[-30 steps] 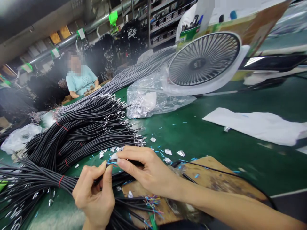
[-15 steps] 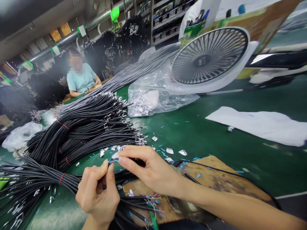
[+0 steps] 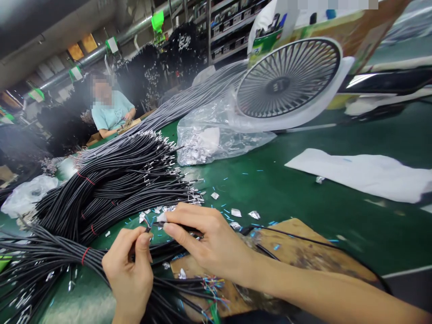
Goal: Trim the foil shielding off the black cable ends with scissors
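Note:
My left hand (image 3: 130, 270) pinches the end of a black cable, whose thin coloured wires (image 3: 148, 222) stick up past the fingertips. Close on its right, my right hand (image 3: 209, 238) is closed round a slim dark tool with a white piece (image 3: 162, 217) at the fingertips; the tool's shape is mostly hidden by the fingers. A small gap shows between the two hands. Below them, black cables with bare coloured wire ends (image 3: 214, 288) rest over a worn wooden board (image 3: 303, 252).
Bundles of black cables (image 3: 111, 180) fill the left side. A plastic bag (image 3: 202, 139) and a round fan (image 3: 286, 83) stand behind. Foil scraps (image 3: 236, 212) and blue bits lie on the green table (image 3: 256, 189). A person (image 3: 111, 112) sits across, and white cloth (image 3: 357, 173) lies right.
My left hand has moved slightly left and down, away from my right hand, and its coloured wires now show more clearly. The whole view has shifted a little.

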Demonstrator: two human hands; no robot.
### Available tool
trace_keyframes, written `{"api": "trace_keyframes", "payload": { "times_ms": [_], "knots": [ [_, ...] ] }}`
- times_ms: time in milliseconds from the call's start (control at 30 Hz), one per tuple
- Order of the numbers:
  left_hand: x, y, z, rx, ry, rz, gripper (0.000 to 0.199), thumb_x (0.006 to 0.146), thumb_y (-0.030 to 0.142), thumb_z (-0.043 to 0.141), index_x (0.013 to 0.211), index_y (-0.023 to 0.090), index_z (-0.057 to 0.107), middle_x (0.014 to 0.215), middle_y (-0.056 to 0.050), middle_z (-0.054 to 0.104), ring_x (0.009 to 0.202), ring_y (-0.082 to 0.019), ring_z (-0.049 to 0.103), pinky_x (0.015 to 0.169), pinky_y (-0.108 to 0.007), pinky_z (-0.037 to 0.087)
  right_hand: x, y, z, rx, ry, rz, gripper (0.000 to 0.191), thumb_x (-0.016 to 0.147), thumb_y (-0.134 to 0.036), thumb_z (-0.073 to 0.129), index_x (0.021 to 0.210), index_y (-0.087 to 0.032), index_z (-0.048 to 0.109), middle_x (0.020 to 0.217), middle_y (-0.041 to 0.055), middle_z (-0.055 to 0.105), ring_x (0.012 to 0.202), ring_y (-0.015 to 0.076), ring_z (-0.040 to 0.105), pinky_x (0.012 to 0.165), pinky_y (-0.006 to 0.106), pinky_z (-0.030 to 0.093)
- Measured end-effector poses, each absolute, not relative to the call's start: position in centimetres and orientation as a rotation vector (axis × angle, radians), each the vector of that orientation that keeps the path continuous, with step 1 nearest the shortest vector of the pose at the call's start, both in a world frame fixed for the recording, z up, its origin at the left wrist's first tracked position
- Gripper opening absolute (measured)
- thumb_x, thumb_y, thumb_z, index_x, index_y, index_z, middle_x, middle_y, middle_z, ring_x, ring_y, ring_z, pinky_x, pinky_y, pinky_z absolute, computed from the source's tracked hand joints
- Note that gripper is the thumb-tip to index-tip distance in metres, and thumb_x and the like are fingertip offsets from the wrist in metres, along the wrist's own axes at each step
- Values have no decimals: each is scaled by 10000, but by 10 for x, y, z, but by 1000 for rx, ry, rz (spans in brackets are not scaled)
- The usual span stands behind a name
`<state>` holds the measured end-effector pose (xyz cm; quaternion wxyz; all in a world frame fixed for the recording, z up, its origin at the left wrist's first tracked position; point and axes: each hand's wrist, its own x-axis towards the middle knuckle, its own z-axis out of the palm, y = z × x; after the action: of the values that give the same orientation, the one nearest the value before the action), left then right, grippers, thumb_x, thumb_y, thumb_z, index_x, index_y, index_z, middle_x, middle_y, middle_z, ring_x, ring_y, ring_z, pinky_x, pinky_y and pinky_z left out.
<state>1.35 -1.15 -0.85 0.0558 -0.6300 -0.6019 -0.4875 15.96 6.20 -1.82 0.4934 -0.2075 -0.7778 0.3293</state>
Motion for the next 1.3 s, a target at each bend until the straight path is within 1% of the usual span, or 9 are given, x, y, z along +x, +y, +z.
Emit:
{"api": "trace_keyframes", "payload": {
  "times_ms": [300, 467, 633, 800, 967, 1033, 1133, 1200, 1300],
  "knots": [
    [12, -9, -1, -2075, -2037, -1499, 503, 934, 395, 348, 511, 161, 485, 368, 38, 340, 295, -49, 299, 303, -183, 266, 160, 64, -11, -458, -1904, 920, 256, 886, -211, 459, 709, -147, 633, 599, 6, 531, 557, 115, 462, 522, 231, 358],
    [14, -10, -3, -2132, -1954, -1498, 368, 884, 360, 476, 602, 161, 604, 481, 2, 523, 410, -87, 469, 401, -203, 381, 159, 66, -8, -526, -1777, 1128, 92, 793, -173, 601, 708, -150, 572, 644, -25, 533, 586, 99, 461, 530, 198, 353],
    [18, -10, -5, -2122, -1869, -1508, 187, 827, 260, 561, 682, 189, 655, 584, -4, 607, 509, -109, 545, 480, -218, 437, 158, 70, -8, -578, -1752, 1255, 199, 765, -64, 589, 611, -145, 492, 601, -47, 454, 572, 81, 402, 526, 189, 325],
    [15, -8, -8, -2114, -1838, -1483, 156, 813, 248, 585, 684, 196, 654, 598, -9, 615, 526, -122, 555, 486, -229, 437, 156, 73, -10, -540, -1655, 1496, 205, 749, -198, 608, 602, -146, 474, 549, -59, 400, 521, 71, 341, 492, 190, 294],
    [10, -2, -13, -2123, -1902, -1454, 175, 826, 279, 556, 697, 202, 647, 628, -24, 622, 584, -145, 567, 546, -248, 446, 153, 75, -13, -267, -1548, 1941, 383, 716, -479, 602, 612, -185, 378, 489, -91, 283, 444, 59, 260, 427, 190, 260],
    [11, -2, -12, -2154, -2011, -1429, 241, 841, 319, 526, 672, 188, 635, 617, -23, 613, 583, -141, 557, 552, -239, 434, 151, 74, -14, -299, -1655, 1735, 328, 762, -439, 542, 632, -187, 377, 526, -64, 329, 478, 79, 305, 454, 205, 283],
    [14, -2, -7, -2223, -2106, -1398, 375, 877, 354, 460, 578, 164, 584, 514, 0, 541, 486, -105, 482, 484, -210, 378, 152, 70, -16, -420, -1870, 934, 109, 786, -198, 436, 681, -175, 421, 645, 1, 426, 562, 116, 375, 498, 234, 280],
    [16, -3, -5, -2251, -2123, -1396, 438, 893, 370, 425, 529, 157, 544, 454, 15, 473, 435, -85, 418, 441, -200, 335, 155, 71, -15, -445, -1887, 505, 105, 760, -94, 390, 719, -174, 443, 678, 15, 439, 567, 127, 391, 489, 244, 265],
    [16, -4, -4, -2257, -2139, -1424, 481, 900, 395, 400, 504, 152, 525, 427, 19, 427, 416, -79, 383, 418, -198, 309, 162, 80, -11, -593, -1622, 322, 153, 817, -78, 381, 722, -180, 445, 651, 5, 437, 565, 128, 417, 505, 243, 300]
  ]
}}
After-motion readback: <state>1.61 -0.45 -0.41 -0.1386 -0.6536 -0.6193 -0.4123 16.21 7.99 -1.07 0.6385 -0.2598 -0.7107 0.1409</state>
